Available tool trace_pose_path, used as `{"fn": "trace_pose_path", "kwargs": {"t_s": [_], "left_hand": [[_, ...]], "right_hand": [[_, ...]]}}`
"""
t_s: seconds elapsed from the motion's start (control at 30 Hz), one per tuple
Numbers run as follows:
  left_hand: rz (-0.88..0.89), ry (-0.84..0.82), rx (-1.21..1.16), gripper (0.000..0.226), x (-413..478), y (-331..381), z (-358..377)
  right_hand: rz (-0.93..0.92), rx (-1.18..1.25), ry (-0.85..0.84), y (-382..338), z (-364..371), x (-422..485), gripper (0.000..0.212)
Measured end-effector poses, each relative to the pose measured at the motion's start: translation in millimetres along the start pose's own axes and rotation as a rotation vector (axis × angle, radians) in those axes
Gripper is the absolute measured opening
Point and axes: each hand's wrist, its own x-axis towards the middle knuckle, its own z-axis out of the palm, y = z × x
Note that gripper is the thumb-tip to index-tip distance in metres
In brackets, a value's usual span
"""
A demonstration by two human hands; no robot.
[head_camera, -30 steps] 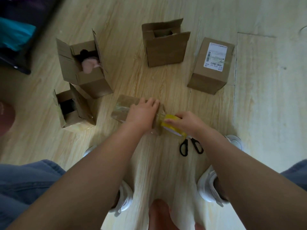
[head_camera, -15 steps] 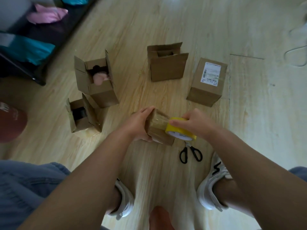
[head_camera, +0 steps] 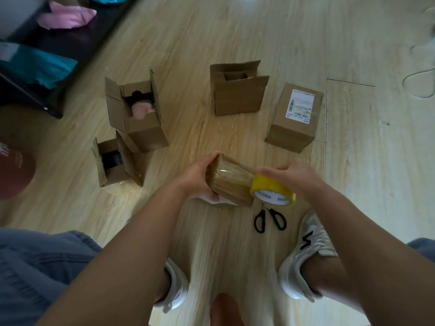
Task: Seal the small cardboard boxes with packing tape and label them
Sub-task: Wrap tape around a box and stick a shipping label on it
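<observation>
**A:** What lies nearest?

**B:** Two white sneakers (head_camera: 307, 254) on the wooden floor (head_camera: 223, 250). Black scissors (head_camera: 269, 219) lie just past the right one, at 5 o'clock from the held box.

**A:** And the hands?

**B:** The left hand (head_camera: 196, 177) has its fingers curled round the 9 o'clock end of a small cardboard box (head_camera: 231, 184). The box is tilted, with glossy tape along its top. The right hand (head_camera: 295, 176) has its fingers clamped over a yellow tape roll (head_camera: 273, 192), which touches the box's 3 o'clock end. Whether the box rests on the floor, I cannot tell.

**A:** Farther out?

**B:** At 9 o'clock is a first open box (head_camera: 113, 171) with something black inside. Just beside it, at 11 o'clock, a second open box (head_camera: 141, 132) holds something pink. A third open box (head_camera: 236, 97) stands at 12 o'clock. At 1 o'clock a closed box (head_camera: 290, 134) bears a shipping label (head_camera: 300, 106).
</observation>
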Motion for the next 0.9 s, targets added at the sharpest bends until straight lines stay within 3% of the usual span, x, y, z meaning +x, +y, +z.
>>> {"fn": "trace_pose_path", "kwargs": {"t_s": [0.1, 0.17, 0.27, 0.43, 0.57, 0.9], "left_hand": [[-0.067, -0.012, -0.126, 0.125, -2, -16, -10], [-0.085, 0.007, -0.117, 0.128, -4, -24, -14], [-0.095, 0.009, -0.136, 0.130, -4, -31, -16], [-0.120, 0.006, -0.213, 0.134, -5, -40, -14], [-0.112, 0.010, -0.245, 0.132, -4, -41, -12], [-0.175, -0.005, -0.339, 0.133, -4, -58, -8]], "right_hand": [[-0.036, 0.125, -0.066, -12, -10, -3, 0.072], [-0.085, 0.107, -0.079, -20, -10, -5, 0.064], [-0.156, 0.038, -0.078, -26, -6, -3, 0.050], [-0.214, -0.221, 0.012, -25, 1, 7, 0.055], [-0.201, -0.304, 0.068, -16, 9, 14, 0.052], [-0.140, -0.316, 0.007, -21, 37, 46, 0.042]]}}
